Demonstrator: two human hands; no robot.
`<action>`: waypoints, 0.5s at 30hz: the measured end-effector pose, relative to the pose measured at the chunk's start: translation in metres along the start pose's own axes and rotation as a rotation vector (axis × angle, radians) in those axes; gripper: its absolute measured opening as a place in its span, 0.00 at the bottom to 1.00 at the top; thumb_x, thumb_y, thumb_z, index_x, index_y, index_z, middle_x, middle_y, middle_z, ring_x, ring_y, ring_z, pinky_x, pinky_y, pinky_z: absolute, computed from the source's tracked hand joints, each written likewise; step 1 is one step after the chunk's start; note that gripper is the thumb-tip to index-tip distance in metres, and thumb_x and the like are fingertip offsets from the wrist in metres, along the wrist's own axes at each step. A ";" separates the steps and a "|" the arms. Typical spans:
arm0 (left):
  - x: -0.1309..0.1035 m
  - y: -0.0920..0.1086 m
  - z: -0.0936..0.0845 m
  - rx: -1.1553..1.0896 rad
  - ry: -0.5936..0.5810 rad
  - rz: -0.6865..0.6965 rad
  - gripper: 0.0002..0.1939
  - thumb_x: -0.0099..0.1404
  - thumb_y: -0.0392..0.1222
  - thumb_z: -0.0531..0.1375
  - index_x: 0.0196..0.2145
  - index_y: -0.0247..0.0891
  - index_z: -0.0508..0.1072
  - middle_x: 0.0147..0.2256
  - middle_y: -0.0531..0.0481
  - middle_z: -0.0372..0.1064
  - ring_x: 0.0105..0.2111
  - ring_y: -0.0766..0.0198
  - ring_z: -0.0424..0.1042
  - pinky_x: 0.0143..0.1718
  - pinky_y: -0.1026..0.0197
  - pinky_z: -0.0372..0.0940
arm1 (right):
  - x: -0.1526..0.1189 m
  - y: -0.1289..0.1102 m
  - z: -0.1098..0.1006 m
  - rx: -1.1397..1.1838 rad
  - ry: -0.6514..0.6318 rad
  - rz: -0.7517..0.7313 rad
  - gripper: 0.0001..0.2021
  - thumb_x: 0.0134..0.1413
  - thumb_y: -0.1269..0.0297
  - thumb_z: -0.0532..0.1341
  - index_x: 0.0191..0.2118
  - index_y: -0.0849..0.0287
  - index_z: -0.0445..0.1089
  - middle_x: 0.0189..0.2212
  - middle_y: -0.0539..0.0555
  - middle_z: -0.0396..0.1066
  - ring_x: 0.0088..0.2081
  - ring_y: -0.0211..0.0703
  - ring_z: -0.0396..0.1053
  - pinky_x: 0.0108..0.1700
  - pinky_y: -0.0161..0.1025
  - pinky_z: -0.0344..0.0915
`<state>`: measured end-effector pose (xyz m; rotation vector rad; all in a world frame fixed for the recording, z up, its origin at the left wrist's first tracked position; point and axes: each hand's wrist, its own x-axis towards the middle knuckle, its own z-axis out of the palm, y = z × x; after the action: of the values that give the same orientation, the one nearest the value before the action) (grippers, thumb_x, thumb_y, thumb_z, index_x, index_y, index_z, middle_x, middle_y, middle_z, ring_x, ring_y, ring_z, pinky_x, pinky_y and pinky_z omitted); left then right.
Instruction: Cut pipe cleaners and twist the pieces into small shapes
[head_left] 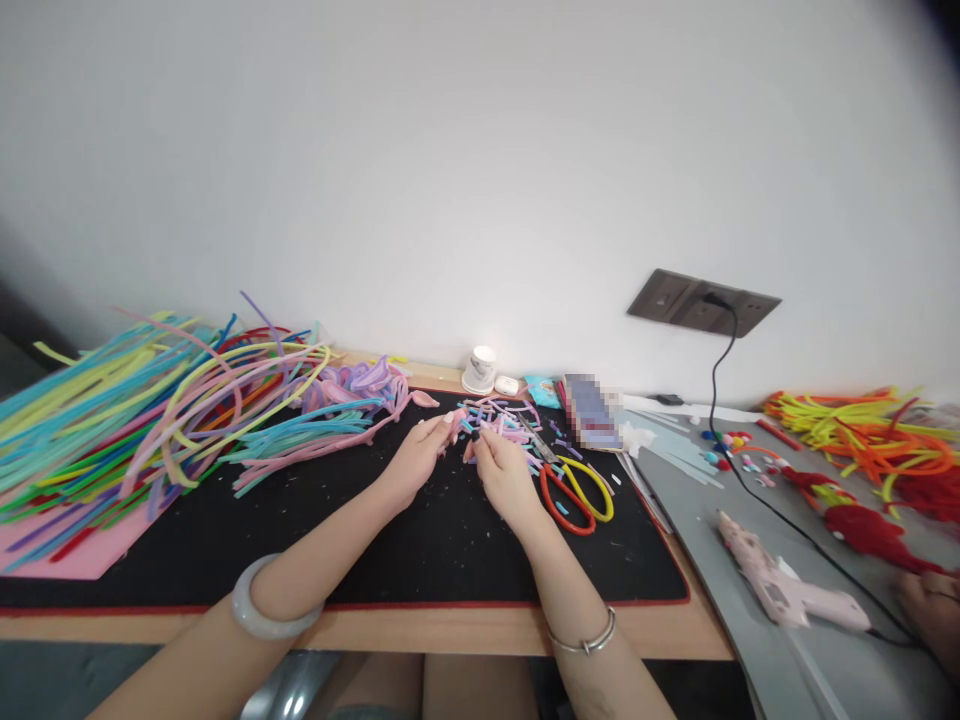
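Over the black mat [442,560], my left hand [421,455] pinches a small pink pipe cleaner piece [454,420] between thumb and fingers. Close beside it, my right hand [504,472] is closed in a pinch near a bit of blue; its fingers hide most of what it grips. Just behind both hands lies a loose pile of short pink, purple and blue pipe cleaner pieces [514,415]. To the right of my right hand rest scissors [577,500] with one red and one yellow handle loop.
Long coloured pipe cleaners [150,400] heap at the left. A paper cup [480,368] and a phone [592,412] stand along the wall. On the grey table at right are a pink glue gun [787,585], its black cord [787,515], orange pipe cleaners [862,440] and another person's hand [930,605].
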<state>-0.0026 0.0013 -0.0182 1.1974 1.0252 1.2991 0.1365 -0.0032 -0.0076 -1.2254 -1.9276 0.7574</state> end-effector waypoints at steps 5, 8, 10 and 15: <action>-0.004 0.006 0.003 0.086 -0.057 0.036 0.18 0.61 0.52 0.51 0.27 0.35 0.70 0.20 0.55 0.56 0.22 0.68 0.53 0.24 0.66 0.49 | -0.001 -0.001 0.001 0.037 -0.001 0.001 0.14 0.58 0.64 0.45 0.25 0.58 0.61 0.15 0.46 0.54 0.20 0.36 0.55 0.25 0.33 0.51; -0.005 0.007 0.005 0.100 -0.097 0.066 0.18 0.61 0.52 0.51 0.25 0.35 0.70 0.22 0.53 0.60 0.24 0.66 0.56 0.26 0.65 0.52 | -0.001 -0.002 0.002 0.081 -0.011 -0.004 0.14 0.59 0.62 0.44 0.25 0.58 0.60 0.15 0.46 0.53 0.19 0.35 0.54 0.24 0.33 0.50; -0.005 0.007 0.005 0.115 -0.089 0.076 0.18 0.61 0.52 0.51 0.26 0.36 0.71 0.22 0.53 0.61 0.25 0.66 0.57 0.27 0.65 0.53 | -0.001 -0.002 0.003 0.123 -0.023 -0.005 0.15 0.59 0.60 0.44 0.27 0.58 0.61 0.15 0.46 0.52 0.19 0.35 0.53 0.24 0.33 0.50; -0.003 0.009 0.002 0.154 0.021 0.092 0.18 0.62 0.50 0.51 0.40 0.37 0.73 0.28 0.50 0.67 0.30 0.63 0.63 0.32 0.64 0.56 | -0.001 0.000 0.005 0.304 -0.087 0.071 0.13 0.58 0.58 0.46 0.30 0.59 0.61 0.15 0.45 0.54 0.17 0.33 0.53 0.21 0.31 0.51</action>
<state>-0.0016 -0.0024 -0.0093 1.3640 1.1123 1.3251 0.1327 -0.0042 -0.0111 -1.0912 -1.7638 1.1122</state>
